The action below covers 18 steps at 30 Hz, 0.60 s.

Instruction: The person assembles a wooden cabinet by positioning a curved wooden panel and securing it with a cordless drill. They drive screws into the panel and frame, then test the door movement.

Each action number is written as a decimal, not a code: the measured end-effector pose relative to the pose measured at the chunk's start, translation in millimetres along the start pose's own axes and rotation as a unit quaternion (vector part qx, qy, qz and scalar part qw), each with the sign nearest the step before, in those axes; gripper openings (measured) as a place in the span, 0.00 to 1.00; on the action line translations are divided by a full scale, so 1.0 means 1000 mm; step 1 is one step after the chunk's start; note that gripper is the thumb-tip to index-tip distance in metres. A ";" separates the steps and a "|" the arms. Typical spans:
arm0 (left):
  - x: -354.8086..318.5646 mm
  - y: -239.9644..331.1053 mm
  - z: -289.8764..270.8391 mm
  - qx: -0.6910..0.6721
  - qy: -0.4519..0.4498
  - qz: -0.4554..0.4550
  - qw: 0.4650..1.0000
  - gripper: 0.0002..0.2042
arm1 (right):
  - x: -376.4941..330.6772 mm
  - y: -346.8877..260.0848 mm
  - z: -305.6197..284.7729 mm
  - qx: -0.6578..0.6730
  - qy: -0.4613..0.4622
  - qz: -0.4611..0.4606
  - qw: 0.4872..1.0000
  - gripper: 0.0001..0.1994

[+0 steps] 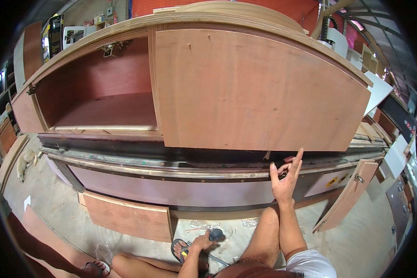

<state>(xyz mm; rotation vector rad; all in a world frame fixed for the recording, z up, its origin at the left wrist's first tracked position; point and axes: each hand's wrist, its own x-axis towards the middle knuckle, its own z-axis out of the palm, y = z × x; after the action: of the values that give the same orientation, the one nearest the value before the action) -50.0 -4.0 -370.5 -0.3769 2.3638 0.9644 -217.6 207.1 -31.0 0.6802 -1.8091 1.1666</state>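
I am reaching my right hand [285, 178] up with the fingers [298, 160] spread and loosely curled, gripping nothing; the fingertips are touching the lower edge of the big plywood door [259, 88] near its bottom right part. My thumb and forefinger are coming close together just under that edge, but I cannot tell whether anything small is pinched between them. My left hand [202, 241] is resting low near my feet, closed around a dark tool [215, 235] with a bit of yellow showing; the tool is lying against the floor beside my sandal [177, 250].

The plywood door is standing upright in front of the right half of a long wooden cabinet [97, 92], covering that half, while the left compartment is standing open and showing its reddish inside. The cabinet is sitting on a long workbench with a metal rail [148, 164] running along its front. Below the rail, a smaller plywood panel [127, 215] is leaning against the bench on the concrete floor [55, 204], and another narrow door with a metal handle [347, 194] is leaning at the right. My bare knees are bending up in the lower part of the view, and another person's foot in a sandal [97, 268] is showing at the lower left.
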 end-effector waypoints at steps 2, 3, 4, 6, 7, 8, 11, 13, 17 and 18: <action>-0.003 -0.003 0.004 0.001 0.001 0.002 1.000 0.49 | 0.001 -0.003 -0.001 0.009 0.003 -0.003 1.000 0.48; 0.002 -0.011 0.010 -0.001 0.000 0.010 1.000 0.49 | 0.001 -0.002 -0.001 0.008 0.000 -0.004 1.000 0.48; 0.002 -0.008 0.009 0.002 0.000 0.009 1.000 0.49 | 0.003 -0.003 -0.003 0.003 0.000 -0.006 1.000 0.48; 0.002 -0.005 0.005 0.008 -0.001 0.007 1.000 0.49 | 0.008 -0.008 -0.004 -0.008 -0.015 0.030 0.999 0.47; 0.002 -0.006 0.006 0.010 -0.001 0.003 1.000 0.49 | 0.012 -0.012 -0.005 -0.002 -0.022 0.039 0.999 0.47; 0.002 -0.007 0.006 0.012 -0.001 0.000 1.000 0.49 | 0.014 -0.014 -0.005 0.003 -0.030 0.049 0.998 0.46; -0.004 -0.002 0.000 0.014 0.007 0.003 1.000 0.49 | 0.014 -0.011 -0.002 -0.003 -0.026 0.035 0.999 0.47; -0.008 0.000 -0.002 0.008 0.005 0.004 1.000 0.48 | 0.014 -0.013 -0.001 -0.004 -0.021 0.035 0.999 0.47; -0.013 0.004 -0.006 -0.002 -0.004 0.002 1.000 0.47 | 0.006 -0.012 0.003 -0.005 -0.018 0.033 0.999 0.47; -0.015 0.009 -0.011 0.000 -0.001 0.003 1.000 0.46 | 0.005 -0.011 0.003 -0.008 -0.016 0.032 0.999 0.46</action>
<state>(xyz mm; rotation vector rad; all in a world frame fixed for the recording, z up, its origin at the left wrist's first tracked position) -45.7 -4.8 -350.4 -0.3693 2.3652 0.9660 -213.0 199.7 -22.3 0.6390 -1.8764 1.1871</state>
